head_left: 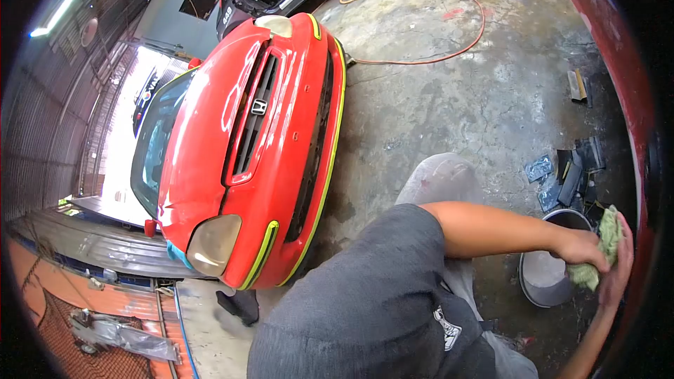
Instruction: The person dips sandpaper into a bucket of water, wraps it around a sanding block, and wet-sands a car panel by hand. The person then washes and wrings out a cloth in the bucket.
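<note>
My left hand (584,248) is closed around a pale green cloth (609,233), which bunches out on both sides of the fingers. On the cloth's far side, at the right edge of the view, my right hand (618,274) presses and grips it too. Its fingers are partly hidden by the cloth and the dark rim of the view. Beneath and beside the hands stands a bucket (522,277) with greyish contents. My left forearm crosses over part of its rim.
A red car (203,126) with yellow-green tape along its bumper stands to one side. Dark and blue scraps (570,179) lie near the bucket. A hose (435,60) crosses the concrete floor. A dark red panel (609,35) borders the right side.
</note>
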Demonstrator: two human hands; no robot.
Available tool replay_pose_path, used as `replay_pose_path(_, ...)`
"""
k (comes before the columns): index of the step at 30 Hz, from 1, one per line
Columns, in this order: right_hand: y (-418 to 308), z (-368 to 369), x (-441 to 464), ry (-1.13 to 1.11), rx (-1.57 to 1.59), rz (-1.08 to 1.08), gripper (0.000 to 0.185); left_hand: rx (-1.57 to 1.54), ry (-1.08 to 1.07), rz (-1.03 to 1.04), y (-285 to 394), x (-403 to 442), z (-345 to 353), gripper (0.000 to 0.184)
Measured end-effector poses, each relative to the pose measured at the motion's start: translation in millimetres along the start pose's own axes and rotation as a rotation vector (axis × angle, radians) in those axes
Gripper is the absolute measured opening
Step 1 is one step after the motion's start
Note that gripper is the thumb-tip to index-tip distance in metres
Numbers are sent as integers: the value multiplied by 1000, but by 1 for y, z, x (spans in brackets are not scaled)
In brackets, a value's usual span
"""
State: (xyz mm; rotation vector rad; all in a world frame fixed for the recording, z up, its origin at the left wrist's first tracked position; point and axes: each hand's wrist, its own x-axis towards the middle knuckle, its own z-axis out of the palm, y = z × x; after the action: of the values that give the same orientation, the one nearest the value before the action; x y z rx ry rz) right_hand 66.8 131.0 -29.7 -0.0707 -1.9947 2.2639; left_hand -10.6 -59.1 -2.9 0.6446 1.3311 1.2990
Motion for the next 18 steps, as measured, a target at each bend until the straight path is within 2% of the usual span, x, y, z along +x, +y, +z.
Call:
replay_pose_path(1,-5,-7,7,-120,-56,-171,54,-190,-117,51,9,-2,7,64)
replay_pose_path(4,-51,15,23,-494,292,-260,55,-547,-504,-20,21,-12,36,75)
replay_pose_path(5,-66,31,27,-540,428,-236,56,-620,-522,-21,19,-9,43,77)
replay_pose_path(8,-100,29,16,-558,700,35,48,-860,-547,-34,16,0,60,80)
replay_pose_path(11,-118,17,19,-624,642,68,39,-971,-614,29,47,-33,58,44)
replay_pose_path(12,-121,13,19,-648,597,62,36,-921,-626,92,53,-44,58,36)
replay_pose_path(13,-123,10,18,-668,552,57,33,-883,-650,28,48,-41,53,32)
replay_pose_path(14,-119,10,13,-574,470,73,33,-845,-675,-35,44,-39,48,34)
replay_pose_path(15,-114,9,7,-482,388,97,33,-755,-524,-46,30,-30,45,35)
replay_pose_path(18,-38,23,-5,41,37,187,33,-457,-91,-12,5,-22,34,38)
